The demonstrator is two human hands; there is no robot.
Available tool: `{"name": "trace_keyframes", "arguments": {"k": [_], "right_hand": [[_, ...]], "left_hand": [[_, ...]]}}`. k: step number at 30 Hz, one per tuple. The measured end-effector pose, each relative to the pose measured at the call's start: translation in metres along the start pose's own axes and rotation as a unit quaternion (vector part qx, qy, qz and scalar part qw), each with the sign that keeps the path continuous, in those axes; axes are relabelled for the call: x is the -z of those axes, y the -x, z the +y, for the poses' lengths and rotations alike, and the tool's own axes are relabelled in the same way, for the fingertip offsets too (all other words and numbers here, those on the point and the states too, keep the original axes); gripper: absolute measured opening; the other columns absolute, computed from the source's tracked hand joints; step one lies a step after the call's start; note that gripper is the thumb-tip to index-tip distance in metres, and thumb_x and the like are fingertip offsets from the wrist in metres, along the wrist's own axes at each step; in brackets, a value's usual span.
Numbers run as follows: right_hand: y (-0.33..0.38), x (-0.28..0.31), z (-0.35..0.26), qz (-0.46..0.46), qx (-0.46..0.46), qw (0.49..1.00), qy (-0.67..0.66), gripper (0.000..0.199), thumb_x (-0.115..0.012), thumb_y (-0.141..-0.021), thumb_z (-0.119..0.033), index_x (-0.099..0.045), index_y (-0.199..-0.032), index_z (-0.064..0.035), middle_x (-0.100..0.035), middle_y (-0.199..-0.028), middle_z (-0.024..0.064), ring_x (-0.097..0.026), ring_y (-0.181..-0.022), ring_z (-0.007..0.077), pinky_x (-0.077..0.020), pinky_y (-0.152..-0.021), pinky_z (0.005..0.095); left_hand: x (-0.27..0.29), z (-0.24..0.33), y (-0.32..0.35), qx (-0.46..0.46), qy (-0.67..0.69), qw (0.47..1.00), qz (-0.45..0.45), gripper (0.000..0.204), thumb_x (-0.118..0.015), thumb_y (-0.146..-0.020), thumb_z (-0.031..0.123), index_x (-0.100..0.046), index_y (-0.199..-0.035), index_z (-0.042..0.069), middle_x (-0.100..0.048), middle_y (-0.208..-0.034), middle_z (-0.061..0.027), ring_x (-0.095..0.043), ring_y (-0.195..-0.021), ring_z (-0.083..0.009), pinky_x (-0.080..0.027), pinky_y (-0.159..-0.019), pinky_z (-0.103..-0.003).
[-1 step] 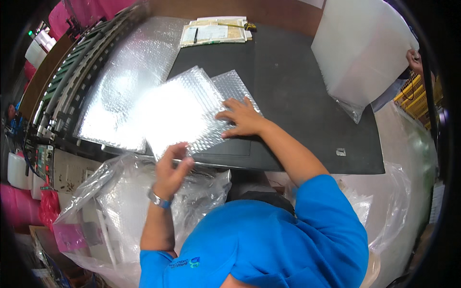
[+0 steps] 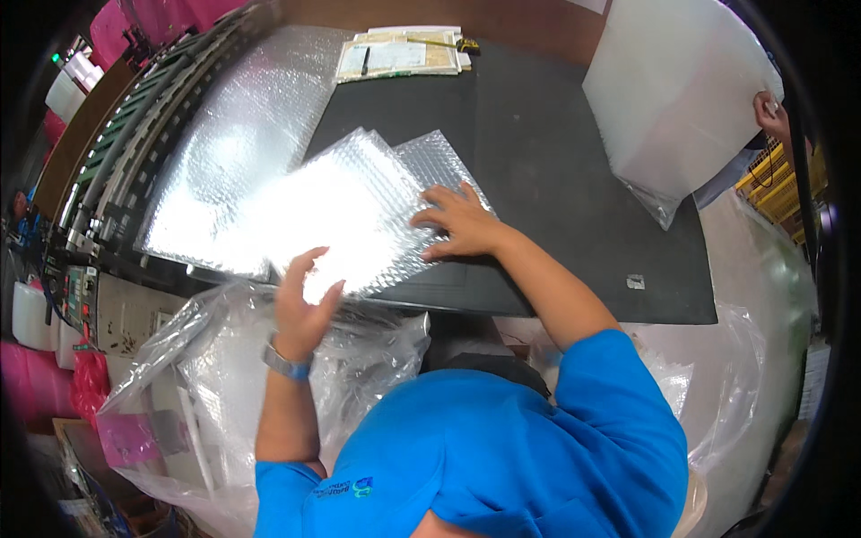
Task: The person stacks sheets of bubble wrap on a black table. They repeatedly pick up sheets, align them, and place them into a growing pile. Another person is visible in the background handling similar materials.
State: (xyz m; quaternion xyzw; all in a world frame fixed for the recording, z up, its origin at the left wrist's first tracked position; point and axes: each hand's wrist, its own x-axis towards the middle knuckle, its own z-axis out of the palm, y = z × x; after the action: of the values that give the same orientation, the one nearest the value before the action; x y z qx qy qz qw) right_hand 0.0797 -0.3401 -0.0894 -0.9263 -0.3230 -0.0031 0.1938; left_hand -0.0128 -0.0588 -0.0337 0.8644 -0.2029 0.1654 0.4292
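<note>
Silvery bubble-wrap sheets or pouches (image 2: 363,193) lie overlapped and fanned on the dark table, their left part washed out by glare. My right hand (image 2: 459,224) rests on their right side with fingers spread. At the near left corner of the pile is my left hand (image 2: 303,309), thumb and fingers apart, touching the edge; it wears a watch on the wrist. To the left, a long bubble-wrap sheet (image 2: 242,134) lies flat, partly under the pile.
A roller machine (image 2: 126,148) runs along the left. Papers with a pen (image 2: 386,61) and a tape measure (image 2: 467,45) lie at the back. At right another person's hand (image 2: 771,117) holds a big translucent bag (image 2: 673,99). Clear plastic (image 2: 224,377) hangs below the table's front edge.
My left hand has shifted left along the pile's near corner, its thumb and fingers spreading wider. My right hand has slid slightly right. The top sheet has moved a little left.
</note>
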Motion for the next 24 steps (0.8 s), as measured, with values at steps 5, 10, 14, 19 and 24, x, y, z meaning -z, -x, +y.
{"name": "trace_keyframes", "arguments": {"k": [5, 10, 14, 19, 24], "right_hand": [[0.03, 0.008, 0.003, -0.008, 0.017, 0.996, -0.082, 0.046, -0.065, -0.066, -0.048, -0.059, -0.102, -0.0202, -0.042, -0.126, 0.0095, -0.032, -0.124, 0.0255, -0.0062, -0.103, 0.056], [0.031, 0.003, -0.001, 0.047, -0.037, 0.989, -0.133, 0.065, -0.064, -0.068, -0.048, -0.045, -0.122, -0.0157, -0.043, -0.127, 0.0097, -0.033, -0.124, 0.0261, -0.0066, -0.104, 0.0539], [0.033, 0.0, 0.002, 0.075, -0.065, 0.989, -0.105, 0.069, -0.057, -0.075, -0.05, -0.036, -0.13, -0.014, -0.042, -0.128, 0.011, -0.031, -0.126, 0.0273, -0.0077, -0.104, 0.0529], [0.037, 0.001, 0.009, 0.177, -0.087, 0.975, -0.102, 0.056, -0.055, -0.079, -0.044, -0.044, -0.123, -0.0121, -0.046, -0.122, 0.0113, -0.038, -0.12, 0.0281, -0.0142, -0.102, 0.0518], [0.038, 0.013, 0.039, 0.393, -0.186, 0.891, -0.131, 0.051, -0.058, -0.078, -0.043, -0.05, -0.115, -0.0091, -0.05, -0.117, 0.0118, -0.044, -0.112, 0.0277, -0.0198, -0.099, 0.0487]], "left_hand": [[0.0, -0.037, -0.039, 0.036, -0.25, 0.968, 0.0, 0.066, -0.069, -0.071, 0.03, -0.041, -0.123, 0.001, -0.047, -0.119, -0.021, -0.046, -0.109, -0.0352, -0.036, -0.09, -0.042], [-0.015, -0.042, -0.023, 0.239, -0.181, 0.95, -0.089, 0.07, -0.07, -0.07, 0.024, -0.036, -0.127, 0.002, -0.046, -0.122, -0.0213, -0.046, -0.11, -0.0322, -0.039, -0.09, -0.037], [0.017, -0.064, 0.031, 0.223, 0.085, 0.967, 0.092, 0.061, -0.066, -0.074, 0.012, -0.037, -0.127, 0.003, -0.057, -0.091, -0.006, -0.053, -0.077, -0.0151, -0.043, -0.062, -0.026], [0.124, -0.087, 0.131, 0.315, 0.183, 0.855, 0.368, 0.042, -0.057, -0.081, 0.008, -0.041, -0.12, 0.005, -0.045, -0.072, 0.0022, -0.042, -0.06, -0.007, -0.036, -0.052, -0.021], [0.175, -0.148, 0.322, 0.527, -0.004, 0.733, 0.43, 0.035, -0.056, -0.075, -0.002, -0.044, -0.108, 0.004, -0.051, -0.085, -0.0072, -0.046, -0.06, -0.0129, -0.039, -0.048, -0.026]]}}
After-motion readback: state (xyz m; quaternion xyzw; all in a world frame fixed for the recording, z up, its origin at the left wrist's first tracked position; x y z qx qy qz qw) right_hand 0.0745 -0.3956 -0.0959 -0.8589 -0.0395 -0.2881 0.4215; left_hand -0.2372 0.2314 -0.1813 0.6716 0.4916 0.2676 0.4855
